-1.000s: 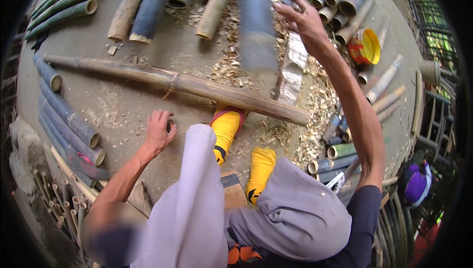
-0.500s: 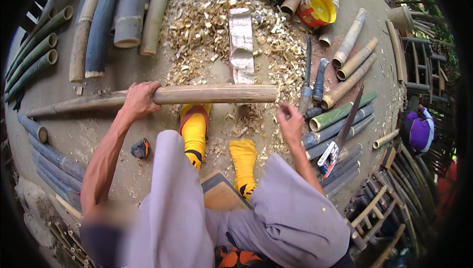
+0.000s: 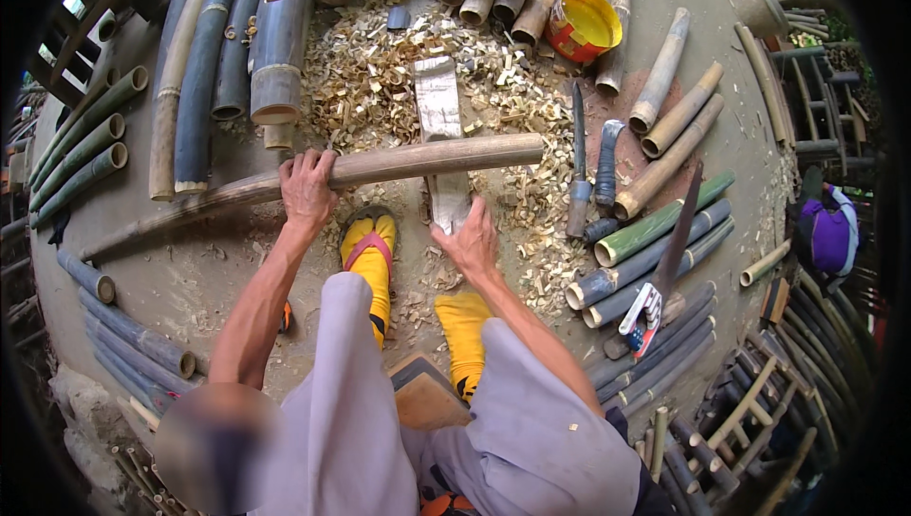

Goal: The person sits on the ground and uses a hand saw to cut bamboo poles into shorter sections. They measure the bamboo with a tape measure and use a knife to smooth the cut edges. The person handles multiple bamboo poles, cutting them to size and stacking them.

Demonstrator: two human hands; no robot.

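My left hand (image 3: 308, 186) is closed over a long brown bamboo pole (image 3: 436, 157), which slants across in front of me with its right end higher and its left end low near the ground. Beneath the pole lies a pale, worn wooden block (image 3: 437, 103), partly covered by it. At the block's near end, my right hand (image 3: 470, 237) grips it with thumb and fingers on either side. Wood chips (image 3: 370, 84) lie thickly around the block's far part. My feet, in yellow socks (image 3: 377, 274), rest just on the near side of the pole.
To the right lie a long chisel-like tool (image 3: 578, 165), a dark wrapped tool (image 3: 608, 161) and a handsaw (image 3: 664, 269) resting on bamboo. A yellow-and-red bucket (image 3: 584, 25) stands far right of centre. Thick bamboo lengths (image 3: 275, 51) lie far left. A person in purple (image 3: 827, 236) is at right.
My right hand has moved left and nearer, from beside the pole's right end to the block's near end. The pole's right end has risen. The whole view has shifted slightly.
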